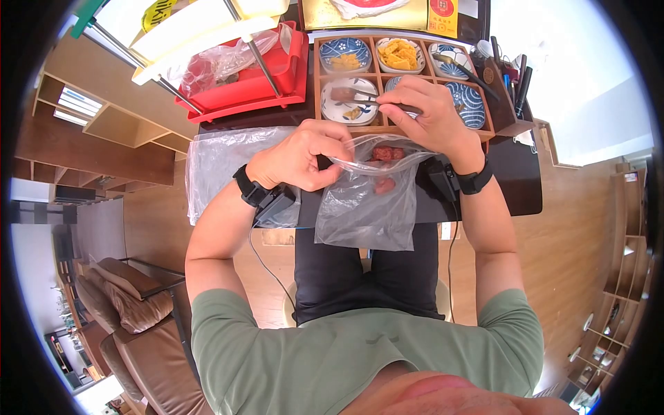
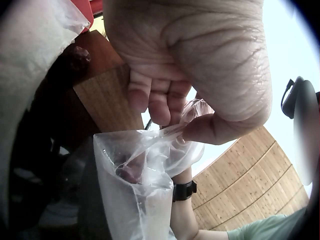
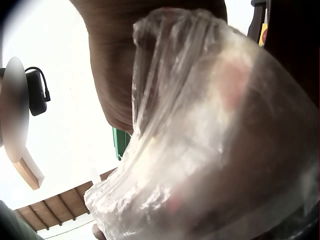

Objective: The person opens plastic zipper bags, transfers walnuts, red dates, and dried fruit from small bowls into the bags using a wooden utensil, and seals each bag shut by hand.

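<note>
- Our left hand (image 1: 297, 155) keeps a pinching grip on the rim of the clear plastic bag (image 1: 366, 207), curled fingers (image 2: 160, 102) and thumb holding its mouth open.
- Our right hand (image 1: 429, 117) pinches the opposite rim while gripping metal tongs (image 1: 366, 97).
- The bag hangs off the near edge of the desk (image 1: 512, 180), over our lap, with reddish pieces (image 1: 384, 153) inside.
- We judge the filling step is in hand; next calls for a steady open mouth while the tongs fetch more from the wooden tray (image 1: 316, 83) of bowls.
</note>
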Demonstrator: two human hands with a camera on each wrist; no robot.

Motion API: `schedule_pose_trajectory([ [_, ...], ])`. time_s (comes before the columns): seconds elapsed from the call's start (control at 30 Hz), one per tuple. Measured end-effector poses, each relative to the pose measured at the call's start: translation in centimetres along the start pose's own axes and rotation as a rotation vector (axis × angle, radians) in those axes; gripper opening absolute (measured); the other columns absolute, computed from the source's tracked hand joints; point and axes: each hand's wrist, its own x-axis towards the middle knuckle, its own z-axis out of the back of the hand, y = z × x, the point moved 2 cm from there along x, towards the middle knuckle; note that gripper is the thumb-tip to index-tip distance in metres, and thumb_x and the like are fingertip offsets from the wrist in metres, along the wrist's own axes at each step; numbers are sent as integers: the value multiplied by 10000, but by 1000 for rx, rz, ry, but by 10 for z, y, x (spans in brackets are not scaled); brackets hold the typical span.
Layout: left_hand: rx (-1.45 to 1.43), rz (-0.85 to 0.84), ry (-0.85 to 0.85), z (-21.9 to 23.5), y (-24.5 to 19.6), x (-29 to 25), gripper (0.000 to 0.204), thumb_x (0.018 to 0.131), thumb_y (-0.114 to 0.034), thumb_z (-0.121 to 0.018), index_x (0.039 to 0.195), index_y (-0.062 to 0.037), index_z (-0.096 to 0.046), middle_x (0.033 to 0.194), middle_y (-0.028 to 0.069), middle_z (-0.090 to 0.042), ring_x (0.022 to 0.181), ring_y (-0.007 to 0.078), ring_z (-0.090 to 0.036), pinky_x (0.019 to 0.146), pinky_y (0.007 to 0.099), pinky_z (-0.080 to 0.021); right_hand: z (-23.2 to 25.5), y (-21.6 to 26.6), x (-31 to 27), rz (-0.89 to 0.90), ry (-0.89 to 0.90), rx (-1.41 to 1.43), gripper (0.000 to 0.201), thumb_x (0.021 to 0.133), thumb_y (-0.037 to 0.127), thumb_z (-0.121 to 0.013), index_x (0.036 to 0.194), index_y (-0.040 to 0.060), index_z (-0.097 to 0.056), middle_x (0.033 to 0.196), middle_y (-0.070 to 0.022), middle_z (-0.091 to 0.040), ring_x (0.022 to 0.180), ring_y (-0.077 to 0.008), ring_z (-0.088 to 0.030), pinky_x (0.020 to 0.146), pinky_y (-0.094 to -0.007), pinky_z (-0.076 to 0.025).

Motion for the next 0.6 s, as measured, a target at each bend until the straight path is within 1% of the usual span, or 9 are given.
schedule_pose_trajectory([
  [0.27,0,12,2,0,-1,0,143,713,43,-651,835,-9,-703,874,117,-688,780,305,-680,669,367,-530,-1,0,1,3,4,2,101,891,51,-762,991,51,-754,885,-91,-689,758,-260,-668,655,-325,-520],
  [0.33,2,10,1,0,-1,1,143,712,44,-651,834,-10,-703,873,116,-688,779,306,-679,668,367,-529,-2,1,2,-19,1,33,124,864,64,-759,987,66,-744,848,-99,-667,756,-301,-662,654,-370,-524],
  [0.6,16,2,4,0,-2,1,150,715,40,-650,841,-18,-707,877,111,-685,778,306,-674,669,368,-526,-7,0,1,-13,11,58,106,887,60,-742,992,47,-744,867,-122,-683,775,-323,-670,671,-381,-528],
])
